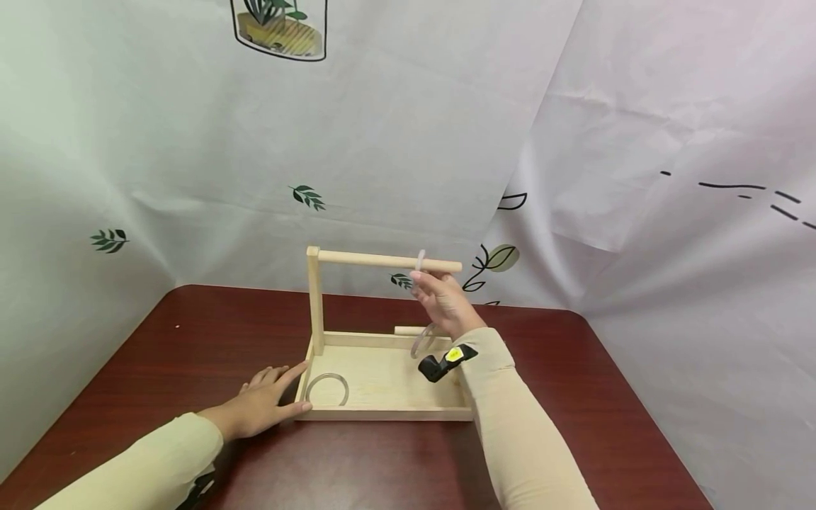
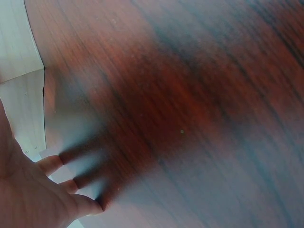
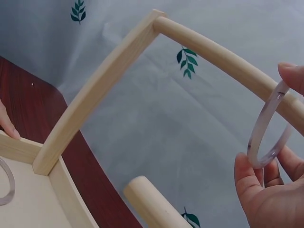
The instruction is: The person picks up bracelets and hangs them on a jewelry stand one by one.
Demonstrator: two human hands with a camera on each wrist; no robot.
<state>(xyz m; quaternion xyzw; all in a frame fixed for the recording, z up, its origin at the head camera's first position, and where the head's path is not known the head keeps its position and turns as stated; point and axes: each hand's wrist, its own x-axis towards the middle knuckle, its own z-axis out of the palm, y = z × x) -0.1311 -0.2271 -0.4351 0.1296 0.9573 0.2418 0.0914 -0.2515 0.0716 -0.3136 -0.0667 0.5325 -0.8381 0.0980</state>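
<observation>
My right hand [image 1: 446, 304] pinches a pale translucent bangle [image 3: 262, 126] between thumb and fingers. That bangle is around the upper wooden rod [image 1: 363, 259], near the rod's free end. The rod extends rightward from an upright post [image 1: 315, 304] at the left of a shallow wooden tray [image 1: 382, 416]. My left hand [image 1: 261, 405] rests at the tray's left side, with thumb and index finger touching its rim and the other fingers spread on the table. A second bangle [image 1: 345, 392] lies in the tray's front left corner. Another bangle [image 1: 414, 350] overlaps the lower rod [image 1: 404, 331], partly hidden by my right wrist.
Under the tray is a dark red wood-grain table [image 1: 210, 333]. A pale curtain [image 1: 395, 142] with leaf prints hangs behind the table and along its sides. My right forearm [image 1: 529, 432] covers the tray's right end.
</observation>
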